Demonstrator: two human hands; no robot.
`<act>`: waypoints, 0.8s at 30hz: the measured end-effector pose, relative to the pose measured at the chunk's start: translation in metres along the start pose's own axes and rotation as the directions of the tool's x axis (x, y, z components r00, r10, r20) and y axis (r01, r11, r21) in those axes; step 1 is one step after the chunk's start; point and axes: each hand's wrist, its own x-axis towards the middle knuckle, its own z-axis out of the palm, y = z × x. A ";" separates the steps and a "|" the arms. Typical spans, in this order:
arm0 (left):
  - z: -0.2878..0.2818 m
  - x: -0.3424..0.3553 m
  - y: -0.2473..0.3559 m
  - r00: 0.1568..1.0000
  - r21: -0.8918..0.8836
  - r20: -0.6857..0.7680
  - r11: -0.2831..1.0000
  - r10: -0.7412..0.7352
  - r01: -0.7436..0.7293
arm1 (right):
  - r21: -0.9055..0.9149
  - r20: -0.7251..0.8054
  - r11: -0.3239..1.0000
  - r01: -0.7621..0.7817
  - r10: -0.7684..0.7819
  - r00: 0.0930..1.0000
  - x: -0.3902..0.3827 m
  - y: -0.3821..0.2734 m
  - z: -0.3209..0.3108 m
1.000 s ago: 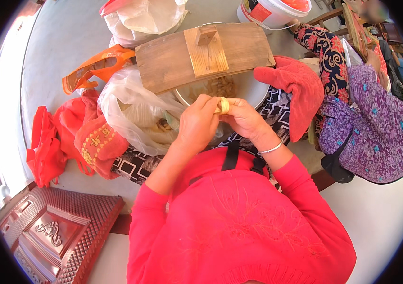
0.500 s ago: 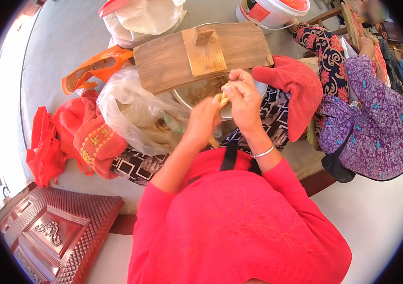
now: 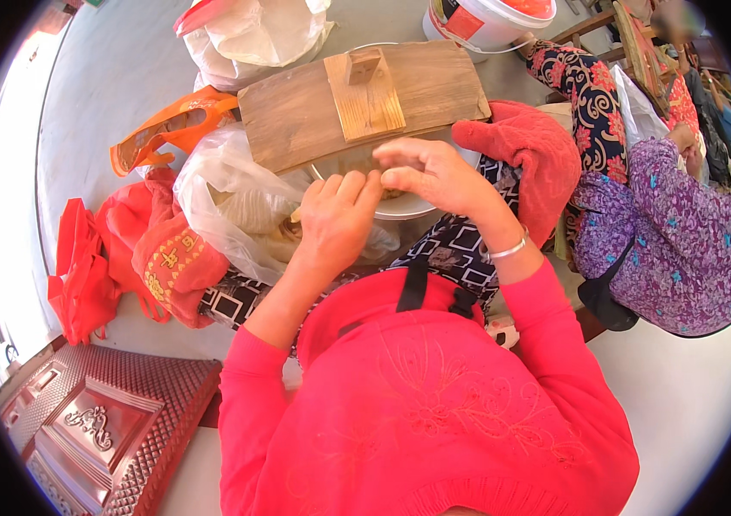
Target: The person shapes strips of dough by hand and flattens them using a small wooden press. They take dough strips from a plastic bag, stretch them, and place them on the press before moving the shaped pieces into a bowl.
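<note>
Fig.: left hand [image 3: 335, 219] & right hand [image 3: 430, 172] meet at frame centre, fingertips pinched together on sth small, hidden by the fingers, over the white bowl [image 3: 412, 206] on the lap; bowl contents mostly covered, so progress can't be judged, though work looks mid-way. Wooden board [image 3: 357, 99] w/ raised block lies across the bowl's far rim, upper centre; clear plastic bag [image 3: 241, 211] just left of the hands; red bags [image 3: 125, 258] w/ yellow print at centre left; orange bag [image 3: 168, 129] upper left; white bag [image 3: 253, 34] at top; white bucket [image 3: 490, 17] w/ red label top right.
</note>
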 end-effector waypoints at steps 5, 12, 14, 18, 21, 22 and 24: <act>-0.006 0.007 -0.006 0.912 -0.428 0.277 0.811 -0.303 0.399 | 0.344 0.180 0.888 -0.304 0.255 0.950 0.003 0.008 -0.019; 0.003 0.025 -0.047 0.706 -0.666 0.580 0.263 -0.406 0.698 | 0.372 -0.129 0.926 -0.054 0.109 0.986 0.023 0.010 -0.018; 0.007 0.036 -0.063 0.657 -0.638 0.618 0.212 -0.432 0.740 | 0.339 -0.238 0.940 0.029 0.056 0.970 0.034 0.013 -0.018; 0.024 0.051 -0.085 0.649 -0.662 0.574 0.183 -0.500 0.727 | 0.106 -0.354 0.994 0.027 0.013 0.935 0.052 0.027 -0.023; 0.041 0.059 -0.096 0.685 -0.634 0.495 0.316 -0.535 0.706 | -0.137 -0.419 0.988 0.069 -0.121 0.900 0.059 0.033 -0.021; 0.048 0.058 -0.099 0.725 -0.641 0.434 0.381 -0.535 0.666 | -0.260 -0.435 0.961 0.094 -0.204 0.877 0.060 0.032 -0.018; 0.055 0.057 -0.099 0.784 -0.534 0.327 0.581 -0.529 0.614 | -0.471 -0.395 0.875 0.112 -0.322 0.860 0.061 0.034 -0.015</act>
